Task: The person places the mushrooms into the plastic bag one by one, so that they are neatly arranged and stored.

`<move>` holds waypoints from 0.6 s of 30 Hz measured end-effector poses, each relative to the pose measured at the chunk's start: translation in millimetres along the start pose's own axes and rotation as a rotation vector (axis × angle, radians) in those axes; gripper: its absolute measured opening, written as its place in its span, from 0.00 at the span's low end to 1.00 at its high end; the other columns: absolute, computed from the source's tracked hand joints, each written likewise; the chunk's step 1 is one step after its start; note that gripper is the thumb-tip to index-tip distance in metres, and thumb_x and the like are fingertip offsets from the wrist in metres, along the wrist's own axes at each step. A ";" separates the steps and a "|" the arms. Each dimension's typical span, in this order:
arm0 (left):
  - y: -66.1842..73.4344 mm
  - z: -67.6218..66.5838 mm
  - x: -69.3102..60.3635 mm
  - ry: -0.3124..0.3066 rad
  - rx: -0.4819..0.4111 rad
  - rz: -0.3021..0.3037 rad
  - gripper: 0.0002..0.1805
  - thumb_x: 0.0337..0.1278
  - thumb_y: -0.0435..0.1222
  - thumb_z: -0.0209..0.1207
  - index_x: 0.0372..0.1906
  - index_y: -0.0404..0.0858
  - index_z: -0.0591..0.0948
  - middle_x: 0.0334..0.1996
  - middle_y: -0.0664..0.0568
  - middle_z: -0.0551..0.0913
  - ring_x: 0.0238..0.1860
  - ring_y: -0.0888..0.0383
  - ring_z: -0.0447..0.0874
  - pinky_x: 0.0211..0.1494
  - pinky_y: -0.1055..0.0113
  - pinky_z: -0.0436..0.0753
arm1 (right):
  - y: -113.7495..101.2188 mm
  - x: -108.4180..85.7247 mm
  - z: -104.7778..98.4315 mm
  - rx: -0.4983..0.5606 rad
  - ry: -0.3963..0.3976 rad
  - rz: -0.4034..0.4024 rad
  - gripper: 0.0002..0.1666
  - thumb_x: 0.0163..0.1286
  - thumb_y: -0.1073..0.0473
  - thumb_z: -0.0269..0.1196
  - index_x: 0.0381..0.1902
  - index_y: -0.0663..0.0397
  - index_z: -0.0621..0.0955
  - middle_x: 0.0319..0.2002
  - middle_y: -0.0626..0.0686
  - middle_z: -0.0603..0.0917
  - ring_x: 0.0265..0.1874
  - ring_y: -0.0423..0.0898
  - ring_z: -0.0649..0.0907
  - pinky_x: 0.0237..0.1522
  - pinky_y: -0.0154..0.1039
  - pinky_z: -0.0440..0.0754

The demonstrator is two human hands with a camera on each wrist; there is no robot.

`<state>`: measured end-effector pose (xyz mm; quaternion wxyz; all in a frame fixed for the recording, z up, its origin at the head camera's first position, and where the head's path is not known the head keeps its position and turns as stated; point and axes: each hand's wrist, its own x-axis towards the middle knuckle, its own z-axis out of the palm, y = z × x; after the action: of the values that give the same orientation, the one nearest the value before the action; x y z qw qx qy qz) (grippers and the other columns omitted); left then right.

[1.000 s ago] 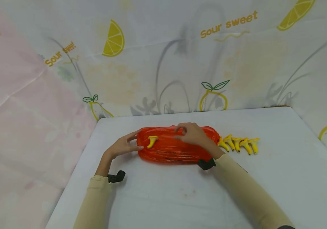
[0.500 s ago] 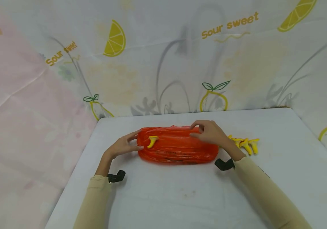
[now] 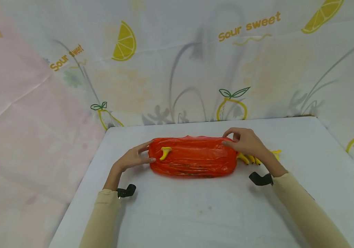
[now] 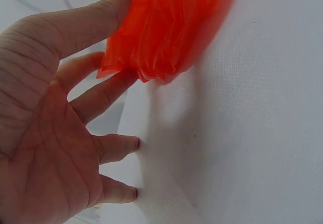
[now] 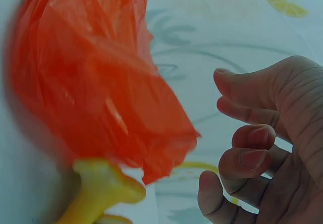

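Note:
A red plastic bag [image 3: 195,156], full and long, lies across the table. My left hand [image 3: 131,159] holds its left end, with thumb in front and fingers behind in the left wrist view. On top of the bag near that end sits a yellow chanterelle-shaped mushroom [image 3: 165,152]. My right hand [image 3: 248,142] hovers by the bag's right end, fingers loosely bent; the right wrist view shows a gap from the bag and nothing held. Beneath and beyond this hand lie several more yellow mushrooms [image 3: 243,158], partly hidden by the hand and wrist.
The white table [image 3: 192,217] has its back edge against a patterned cloth [image 3: 177,69] with lemon prints. Black wrist cameras [image 3: 261,178] stick out from both wrists.
My right hand has moved right across the bag to its right end, covering some of the mushrooms there. My left hand, the bag and the mushroom on it stay put.

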<state>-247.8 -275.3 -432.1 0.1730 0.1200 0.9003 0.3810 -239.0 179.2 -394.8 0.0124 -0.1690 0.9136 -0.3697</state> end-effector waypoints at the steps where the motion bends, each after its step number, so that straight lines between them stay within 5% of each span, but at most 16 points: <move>1: 0.1 0.0 -0.2 0.001 0.000 -0.001 0.49 0.51 0.55 0.69 0.77 0.56 0.59 0.71 0.42 0.66 0.72 0.38 0.58 0.64 0.34 0.66 | 1.7 -1.4 -1.7 -0.011 0.005 0.005 0.15 0.66 0.50 0.68 0.45 0.52 0.84 0.20 0.51 0.70 0.18 0.48 0.71 0.18 0.36 0.66; 18: 1.2 1.1 -1.2 0.003 0.001 -0.002 0.49 0.51 0.56 0.69 0.77 0.55 0.59 0.71 0.41 0.66 0.72 0.38 0.58 0.63 0.35 0.68 | 48.5 -38.5 -32.3 -0.124 0.050 0.056 0.19 0.64 0.47 0.69 0.45 0.54 0.84 0.20 0.49 0.70 0.17 0.47 0.70 0.18 0.37 0.65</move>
<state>-246.2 -274.3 -431.7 0.1721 0.1186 0.9009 0.3803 -222.0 245.6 -408.2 -0.0106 -0.1344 0.9391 -0.3161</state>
